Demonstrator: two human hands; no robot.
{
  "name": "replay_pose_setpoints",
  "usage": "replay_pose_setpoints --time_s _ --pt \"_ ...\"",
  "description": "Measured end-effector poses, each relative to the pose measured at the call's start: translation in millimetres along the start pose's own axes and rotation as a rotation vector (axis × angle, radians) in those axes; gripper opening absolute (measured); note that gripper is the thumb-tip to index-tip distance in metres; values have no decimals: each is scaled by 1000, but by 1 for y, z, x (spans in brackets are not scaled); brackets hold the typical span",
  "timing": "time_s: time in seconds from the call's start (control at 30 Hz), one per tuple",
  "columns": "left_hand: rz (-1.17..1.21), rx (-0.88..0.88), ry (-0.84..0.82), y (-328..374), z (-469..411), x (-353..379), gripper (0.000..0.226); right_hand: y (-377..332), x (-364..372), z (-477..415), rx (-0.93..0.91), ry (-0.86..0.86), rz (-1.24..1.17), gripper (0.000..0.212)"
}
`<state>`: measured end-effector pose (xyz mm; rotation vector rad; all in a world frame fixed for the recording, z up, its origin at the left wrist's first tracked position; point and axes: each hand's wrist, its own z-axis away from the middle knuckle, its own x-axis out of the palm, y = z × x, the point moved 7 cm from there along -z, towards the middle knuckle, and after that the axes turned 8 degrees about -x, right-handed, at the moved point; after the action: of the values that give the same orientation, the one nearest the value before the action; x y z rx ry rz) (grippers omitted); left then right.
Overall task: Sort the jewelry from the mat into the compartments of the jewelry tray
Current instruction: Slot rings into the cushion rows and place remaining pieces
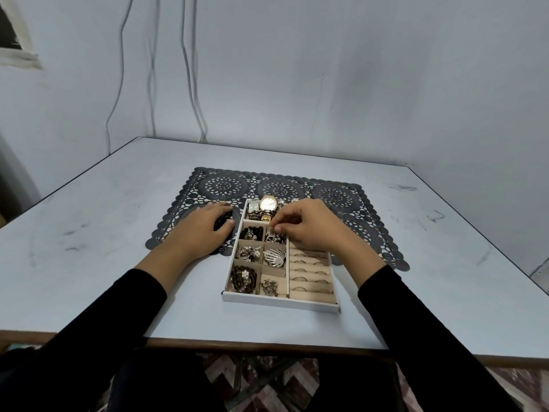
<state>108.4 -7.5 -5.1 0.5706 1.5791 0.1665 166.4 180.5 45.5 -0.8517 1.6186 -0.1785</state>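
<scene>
jewelry tray [280, 303] lies under right hand [309, 227], fingers [282, 225] pinching a jewelry piece [274, 238] in one compartment; left hand [205, 230] beside it, grip unclear.

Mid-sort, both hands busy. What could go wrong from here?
1. The right hand works fingertips-down over a compartment crowded with tangled pieces; pulling away could snag one and drag it over the divider.
2. The left hand grips a dark beaded piece on the lace mat; its beads may catch in the openwork when lifted.
</scene>
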Motion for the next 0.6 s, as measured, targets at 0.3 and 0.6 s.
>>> replay_pose_setpoints --time_s 0.3,0.6 --pt "71 10 33 8 10 -7 41 33 -25 33 112 406 -272 22" --pt "206 34 -15 27 34 -1 46 56 -19 63 277 370 -40 43"
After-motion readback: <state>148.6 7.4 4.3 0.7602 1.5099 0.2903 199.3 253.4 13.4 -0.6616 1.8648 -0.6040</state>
